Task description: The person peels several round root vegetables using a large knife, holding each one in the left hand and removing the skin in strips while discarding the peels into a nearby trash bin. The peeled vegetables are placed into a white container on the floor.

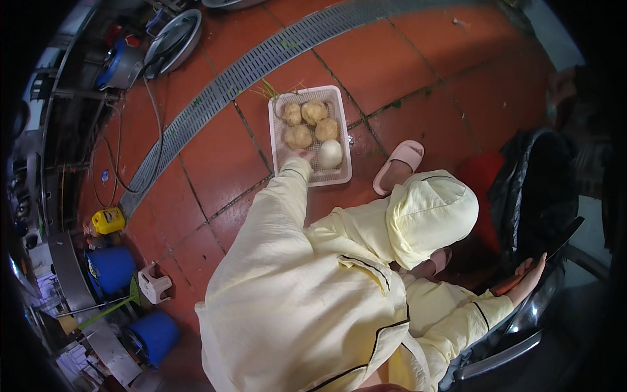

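My left hand (302, 155) reaches into a white plastic mesh basket (347, 161) on the floor. Its fingers are partly hidden, and whether they grip anything is unclear. Just right of them lies a peeled white root vegetable (329, 154). Several unpeeled, tan-brown round root vegetables (298, 136), possibly jicama, fill the far part of the basket. Off to the right, my right hand (531, 277) holds a knife (566, 237) by its reddish-brown handle, with the dark blade pointing away from me.
A bin with a black liner (509, 181) stands at right. A metal drain grate (220, 93) crosses the red tile floor (235, 166). At left are a hose (159, 132), a yellow jug (108, 220), blue buckets (111, 269) and a small stool (154, 284).
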{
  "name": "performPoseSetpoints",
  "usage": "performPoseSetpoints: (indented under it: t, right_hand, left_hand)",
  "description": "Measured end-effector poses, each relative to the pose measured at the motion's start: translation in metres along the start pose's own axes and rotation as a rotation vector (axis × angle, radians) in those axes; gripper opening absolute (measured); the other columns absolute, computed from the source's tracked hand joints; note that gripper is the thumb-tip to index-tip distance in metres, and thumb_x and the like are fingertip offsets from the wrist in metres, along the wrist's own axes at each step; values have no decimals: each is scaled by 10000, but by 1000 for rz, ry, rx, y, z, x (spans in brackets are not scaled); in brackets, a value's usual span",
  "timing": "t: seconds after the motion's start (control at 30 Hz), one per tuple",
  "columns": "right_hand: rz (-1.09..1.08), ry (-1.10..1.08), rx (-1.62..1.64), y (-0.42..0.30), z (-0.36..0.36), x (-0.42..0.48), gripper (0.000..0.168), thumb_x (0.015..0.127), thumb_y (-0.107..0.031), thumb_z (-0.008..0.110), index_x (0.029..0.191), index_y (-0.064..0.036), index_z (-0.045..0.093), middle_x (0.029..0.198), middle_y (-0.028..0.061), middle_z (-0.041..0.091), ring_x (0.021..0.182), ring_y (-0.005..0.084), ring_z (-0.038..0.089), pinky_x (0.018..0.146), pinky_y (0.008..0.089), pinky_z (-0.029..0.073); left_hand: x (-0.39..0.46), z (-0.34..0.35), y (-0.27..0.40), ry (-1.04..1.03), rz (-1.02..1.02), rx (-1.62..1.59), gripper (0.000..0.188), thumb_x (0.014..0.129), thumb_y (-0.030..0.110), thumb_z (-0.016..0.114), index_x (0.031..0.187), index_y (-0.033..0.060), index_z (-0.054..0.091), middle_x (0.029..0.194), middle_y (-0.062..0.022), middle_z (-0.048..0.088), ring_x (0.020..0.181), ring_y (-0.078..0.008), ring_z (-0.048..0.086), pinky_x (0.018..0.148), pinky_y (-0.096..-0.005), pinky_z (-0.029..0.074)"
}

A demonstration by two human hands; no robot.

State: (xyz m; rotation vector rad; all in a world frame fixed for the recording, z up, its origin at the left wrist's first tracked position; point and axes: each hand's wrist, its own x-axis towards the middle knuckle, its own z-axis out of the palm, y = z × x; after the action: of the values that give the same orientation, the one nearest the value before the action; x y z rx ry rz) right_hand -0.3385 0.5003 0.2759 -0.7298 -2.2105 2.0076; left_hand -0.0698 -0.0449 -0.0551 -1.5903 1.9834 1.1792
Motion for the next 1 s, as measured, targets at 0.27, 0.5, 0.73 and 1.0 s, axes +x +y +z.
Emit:
performPoseSetpoints:
  t: [0.27,0.5,0.73,1.0]
  right_hand:
    - [-31,-58,7,16,-22,20,321,910,-426,529,761,-157,436,520,-2,384,368,119,368,344,254,289]
    - [-41,-30,42,8,-9,13,244,896,-367,573,944,-160,452,549,6,392,370,114,365,338,244,272]
    - [-42,-43,61,7,-7,4,248,892,-343,585,958,-143,455,555,3,395,384,108,370,346,243,273]
    - [-154,17,96,8,-3,-1,395,902,-264,558,1231,-98,415,561,15,414,383,115,385,335,245,298]
  left_hand:
    - [1,21,-31,331,-32,270,1105,509,346,864,1394,153,232,1322,-171,422,1296,-315,313,1078,-375,285]
    - [-37,14,15,275,-84,476,1166,461,383,877,1394,90,241,1340,-188,374,1228,-353,367,1060,-407,304]
    - [-16,4,-22,500,74,-403,962,458,263,866,1278,154,374,1218,-186,447,1166,-344,450,983,-415,419]
    - [-68,-98,133,-361,738,-1524,766,706,128,713,1347,53,301,1329,-137,433,1233,-324,435,1012,-528,399]
